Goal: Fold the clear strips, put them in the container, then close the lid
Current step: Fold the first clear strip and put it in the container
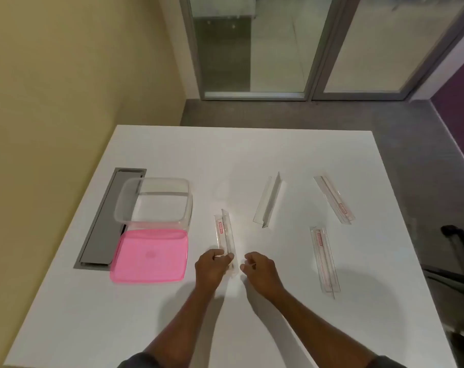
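Observation:
Several clear plastic strips lie on the white table (252,152). My left hand (211,265) grips the near end of one strip with red print (224,231), which points away from me. My right hand (260,269) sits just to the right of that end, fingers curled, holding nothing that I can make out. A second strip (268,200) lies mid-table, folded into a V. Two more lie on the right, one far (334,199) and one near (325,257). The clear container (124,205) stands open at the left, with its pink lid (149,256) flat in front of it.
A grey cable hatch (103,221) is set into the table left of the container. A yellow wall runs along the left side. Beyond the table's right edge stands a dark chair (456,251). Glass doors lie behind the far edge.

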The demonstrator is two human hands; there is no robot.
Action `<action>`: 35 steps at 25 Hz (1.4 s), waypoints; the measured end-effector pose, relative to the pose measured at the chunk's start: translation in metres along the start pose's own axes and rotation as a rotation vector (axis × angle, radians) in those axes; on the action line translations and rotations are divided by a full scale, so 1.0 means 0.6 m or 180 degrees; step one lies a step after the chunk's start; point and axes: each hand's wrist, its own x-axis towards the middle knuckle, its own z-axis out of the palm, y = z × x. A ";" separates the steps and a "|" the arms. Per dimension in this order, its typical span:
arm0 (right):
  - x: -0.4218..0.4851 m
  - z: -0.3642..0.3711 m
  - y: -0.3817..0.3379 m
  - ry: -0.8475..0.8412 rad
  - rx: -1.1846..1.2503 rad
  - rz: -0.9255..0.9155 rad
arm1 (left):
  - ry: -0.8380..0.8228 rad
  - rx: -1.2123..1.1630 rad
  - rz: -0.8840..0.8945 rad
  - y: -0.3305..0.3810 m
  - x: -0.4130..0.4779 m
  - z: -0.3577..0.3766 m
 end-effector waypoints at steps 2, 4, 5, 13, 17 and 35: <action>0.011 0.011 -0.004 0.0042 -0.0015 0.0014 | 0.0009 0.0135 0.0056 0.005 0.009 0.006; 0.016 0.021 -0.007 0.0049 -0.0074 0.0050 | -0.0009 0.0214 0.0046 0.000 0.014 0.014; 0.021 0.026 -0.006 0.0060 -0.0053 0.0065 | -0.0022 0.0167 0.0049 -0.003 0.016 0.017; 0.037 0.052 -0.023 0.0201 -0.0037 0.0103 | -0.0146 -0.0304 -0.0083 -0.022 0.031 0.002; 0.038 0.056 -0.032 0.0195 -0.0109 0.0193 | -0.0230 -0.0483 -0.0191 -0.034 0.035 -0.018; 0.019 0.127 -0.078 0.0486 0.0160 0.0387 | 0.0134 0.0074 -0.0035 -0.067 0.062 -0.094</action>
